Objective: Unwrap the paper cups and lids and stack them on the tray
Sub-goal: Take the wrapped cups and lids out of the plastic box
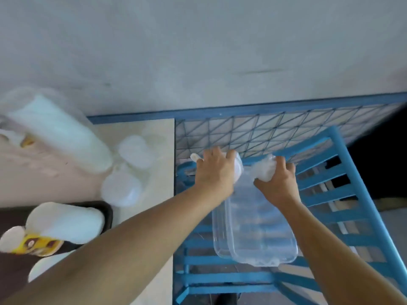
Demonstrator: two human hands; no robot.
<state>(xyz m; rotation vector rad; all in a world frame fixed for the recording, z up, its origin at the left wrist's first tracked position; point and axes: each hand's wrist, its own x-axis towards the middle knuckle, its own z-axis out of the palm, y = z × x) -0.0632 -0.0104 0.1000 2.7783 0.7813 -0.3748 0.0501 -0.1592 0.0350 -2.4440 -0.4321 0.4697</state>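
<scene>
Stripping the clear sleeve [259, 234] above the blue chair [330, 194]: left grip [214, 170] clasps the lids [238, 172] at its mouth, right grip [276, 183] pinches its bunched end; next, I judge, slide it free, lids to the tray [109, 213]

No text, label, brand or number can be read anywhere.

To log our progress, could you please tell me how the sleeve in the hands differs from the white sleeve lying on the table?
The held sleeve hangs over the blue chair, gripped by the left hand and right hand; the white sleeve lies on the table, untouched. The held sleeve looks see-through; the white sleeve looks opaque. Both are long plastic-wrapped packs.
</scene>
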